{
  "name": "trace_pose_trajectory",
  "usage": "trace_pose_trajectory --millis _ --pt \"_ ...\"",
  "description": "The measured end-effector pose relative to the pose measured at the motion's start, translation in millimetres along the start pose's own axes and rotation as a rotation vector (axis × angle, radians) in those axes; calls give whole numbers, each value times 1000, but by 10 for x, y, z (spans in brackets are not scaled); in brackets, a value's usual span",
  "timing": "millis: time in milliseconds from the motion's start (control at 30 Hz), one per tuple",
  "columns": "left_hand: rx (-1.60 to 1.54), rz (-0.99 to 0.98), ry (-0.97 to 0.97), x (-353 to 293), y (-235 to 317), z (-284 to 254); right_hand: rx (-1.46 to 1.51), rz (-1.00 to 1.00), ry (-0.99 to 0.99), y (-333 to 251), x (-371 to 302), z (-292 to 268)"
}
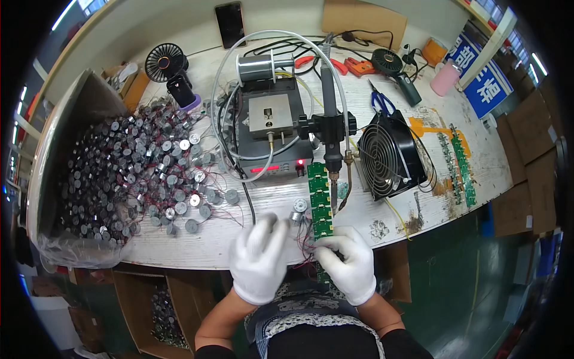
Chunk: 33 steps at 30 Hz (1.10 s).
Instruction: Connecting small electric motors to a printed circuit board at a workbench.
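My right hand [348, 263], in a white glove, pinches the edge of a long green circuit board strip [321, 203] near its lower end. Thin dark red wires lie beside those fingertips. Above the strip, a soldering iron [330, 107] hangs in a clamp, its tip close to the strip's right edge. My left hand [259, 260], also gloved, is left of the strip with its fingers stretched forward, slightly blurred and apart; nothing shows in them. Just beyond it sits a small silver motor [299, 207] with wires.
A large heap of small wired motors [137, 161] spills from a box on the left. A soldering station [269, 134] with a solder spool [256, 68] stands centrally. Right of the iron are a black fan [391, 155], blue-handled scissors [381, 99] and more circuit board strips [461, 167].
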<state>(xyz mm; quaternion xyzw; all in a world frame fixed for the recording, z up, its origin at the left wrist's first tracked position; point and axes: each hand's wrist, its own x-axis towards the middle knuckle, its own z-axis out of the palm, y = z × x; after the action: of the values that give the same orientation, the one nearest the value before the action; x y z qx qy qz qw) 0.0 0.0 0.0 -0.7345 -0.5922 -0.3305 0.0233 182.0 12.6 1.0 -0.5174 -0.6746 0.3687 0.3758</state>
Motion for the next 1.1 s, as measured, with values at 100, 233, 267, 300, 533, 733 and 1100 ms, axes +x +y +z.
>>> trace_pose_trajectory --millis 100,233,267,300,533,733,1100 --pt "-353 47 -75 56 158 23 43 -18 37 5 8 11" --pt "-424 103 -109 36 145 131 123 7 53 1 17 -9" --pt "-423 143 -72 43 130 142 118 7 41 7 16 -19" --pt "-422 147 -75 46 128 151 120 9 45 11 13 -27" --pt "-500 46 -125 124 87 108 87 -13 4 -35 30 -133" --pt "-619 -278 -242 200 128 24 79 -28 62 4 3 -114" --pt "-715 -435 -335 192 148 63 86 -134 55 62 -19 -84"
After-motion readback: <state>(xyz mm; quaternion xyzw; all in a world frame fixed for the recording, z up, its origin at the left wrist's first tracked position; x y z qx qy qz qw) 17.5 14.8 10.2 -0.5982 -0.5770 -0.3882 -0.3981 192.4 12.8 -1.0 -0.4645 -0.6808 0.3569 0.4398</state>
